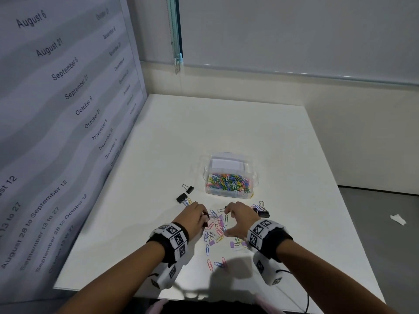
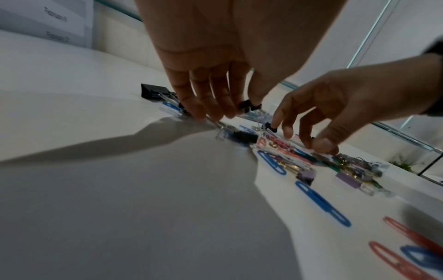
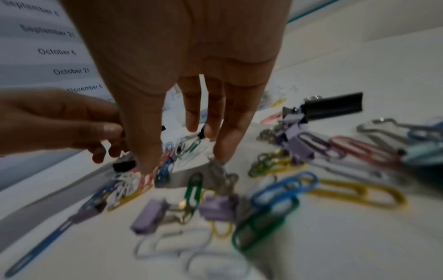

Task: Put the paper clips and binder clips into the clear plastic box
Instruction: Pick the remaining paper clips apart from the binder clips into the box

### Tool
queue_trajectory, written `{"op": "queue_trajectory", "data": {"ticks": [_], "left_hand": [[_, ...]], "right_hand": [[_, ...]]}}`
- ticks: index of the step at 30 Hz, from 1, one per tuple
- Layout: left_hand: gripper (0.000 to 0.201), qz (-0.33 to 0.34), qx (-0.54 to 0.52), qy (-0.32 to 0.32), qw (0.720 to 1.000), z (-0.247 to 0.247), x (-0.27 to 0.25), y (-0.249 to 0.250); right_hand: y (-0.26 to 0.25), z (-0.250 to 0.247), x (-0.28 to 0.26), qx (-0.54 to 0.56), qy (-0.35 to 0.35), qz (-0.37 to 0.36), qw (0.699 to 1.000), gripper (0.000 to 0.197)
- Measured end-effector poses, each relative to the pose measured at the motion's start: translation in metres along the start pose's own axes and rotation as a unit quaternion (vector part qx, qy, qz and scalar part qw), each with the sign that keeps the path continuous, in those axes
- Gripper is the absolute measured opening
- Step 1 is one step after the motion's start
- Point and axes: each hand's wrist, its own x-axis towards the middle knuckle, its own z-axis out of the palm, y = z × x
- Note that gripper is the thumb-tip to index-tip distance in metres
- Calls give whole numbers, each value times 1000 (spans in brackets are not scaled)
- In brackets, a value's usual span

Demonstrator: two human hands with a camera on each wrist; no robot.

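The clear plastic box [image 1: 230,191] stands open mid-table, holding several coloured paper clips. In front of it lies a loose pile of paper clips [image 1: 218,227] mixed with purple binder clips [image 3: 217,207]. Black binder clips lie to the left [image 1: 181,197] and right [image 1: 264,214] of the pile. My left hand [image 1: 203,217] is at the pile's left edge, its thumb and fingers pinching a small black binder clip [image 2: 246,105]. My right hand [image 1: 227,220] arches over the pile with thumb and fingers spread, fingertips touching the clips and gripping nothing.
A tall panel printed with dates [image 1: 68,109] walls off the table's left side. The white table [image 1: 226,128] ends at a wall behind and drops to a grey surface on the right, where a crumpled paper scrap [image 1: 398,219] lies.
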Motion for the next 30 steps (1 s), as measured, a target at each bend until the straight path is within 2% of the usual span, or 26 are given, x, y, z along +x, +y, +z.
{"op": "queue_trajectory", "data": {"ticks": [2,4,10,12,19,23,27,30], "left_hand": [[29,1,14,-16,1000,-3,-1,2],[33,6,33,-30,999,-4,-2,4],[30,-1,11,-28,1000,-5,-6,4],[30,-12,22,-30,999,-6,-8,1],[29,-33,83,-4,996,-9,-14,-11],[45,-3,74,26,997,-7,-16,-5],[47,82,67,-68,992,-2,-17,4],[51,97,74,-103,987,5,-19,6]], "right_hand": [[0,9,-1,8,6,8,1000,68],[0,16,1,9,16,11,1000,66],[5,18,5,47,47,0,998,15],[8,15,3,66,52,3,996,7],[17,6,3,70,80,26,994,24],[16,-8,6,56,97,38,993,32],[10,-34,13,72,137,17,988,25],[4,-59,18,116,211,-6,971,23]]}}
